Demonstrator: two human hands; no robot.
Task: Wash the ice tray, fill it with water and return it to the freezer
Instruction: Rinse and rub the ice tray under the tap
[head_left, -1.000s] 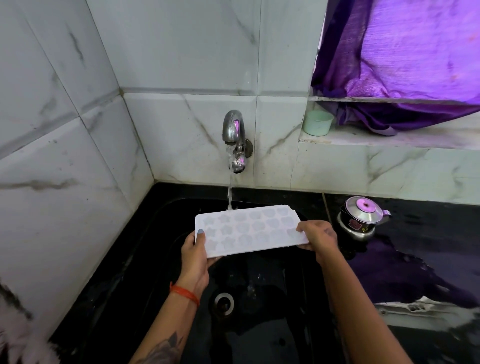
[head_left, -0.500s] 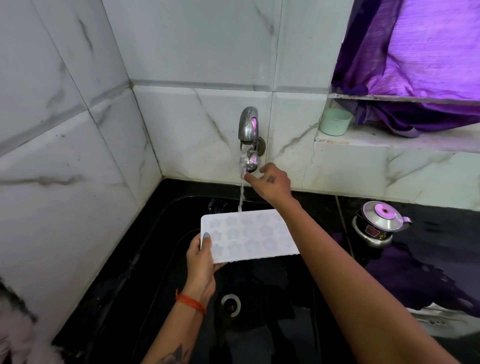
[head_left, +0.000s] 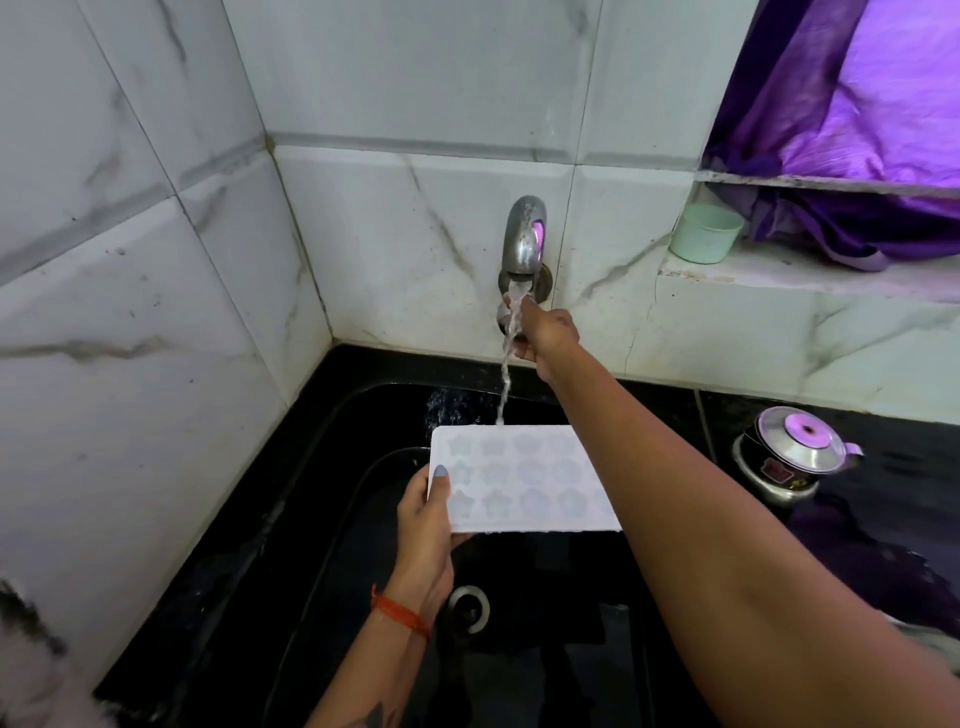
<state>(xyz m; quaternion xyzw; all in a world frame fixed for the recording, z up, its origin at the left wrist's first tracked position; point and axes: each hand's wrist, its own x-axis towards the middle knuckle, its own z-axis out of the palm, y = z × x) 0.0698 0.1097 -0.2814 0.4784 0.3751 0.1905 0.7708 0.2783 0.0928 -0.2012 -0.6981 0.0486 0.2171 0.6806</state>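
A white ice tray (head_left: 519, 480) with star- and flower-shaped cells is held level over the black sink (head_left: 322, 519). My left hand (head_left: 428, 519) grips its left end, thumb on top. Water (head_left: 506, 364) runs from the steel tap (head_left: 525, 236) onto the tray's far edge. My right hand (head_left: 545, 330) reaches over the tray to the tap's knob under the spout, fingers curled round it; the knob is mostly hidden by the hand and water.
The sink drain (head_left: 469, 609) lies below the tray. A small steel kettle (head_left: 789, 457) stands on the wet black counter at right. A pale green cup (head_left: 705, 232) sits on the marble ledge beside purple cloth (head_left: 857, 228). Tiled walls close the left and back.
My right hand let go of the tray's right end and reached up to the tap knob. The left hand now holds the tray alone. The water stream looks stronger.
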